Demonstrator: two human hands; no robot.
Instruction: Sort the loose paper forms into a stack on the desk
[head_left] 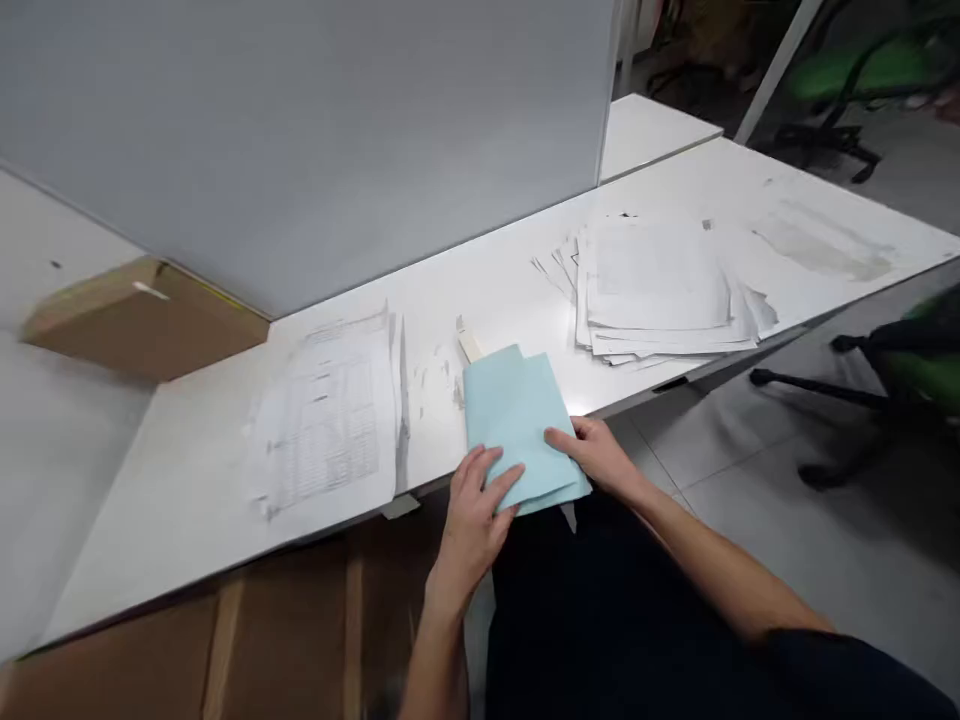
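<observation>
A light blue folded paper (517,410), its layers slightly offset, lies partly over the front edge of the white desk. My left hand (476,510) is at its lower left corner, with fingers spread across the top face and the thumb by the bottom edge. On the right side, my right hand (596,455) pinches the paper's edge, thumb on top and the other fingers mostly hidden beneath. A narrow cream-coloured strip (469,342) lies just beyond the paper's upper left corner. Below the paper a small white tip (568,516) sticks out.
Printed sheets (330,420) lie on the left of the white desk (202,470), and a stack of papers (652,280) on the right. A cardboard box (142,320) stands at the back left against a grey partition (337,130). Green chairs (926,350) are on the right.
</observation>
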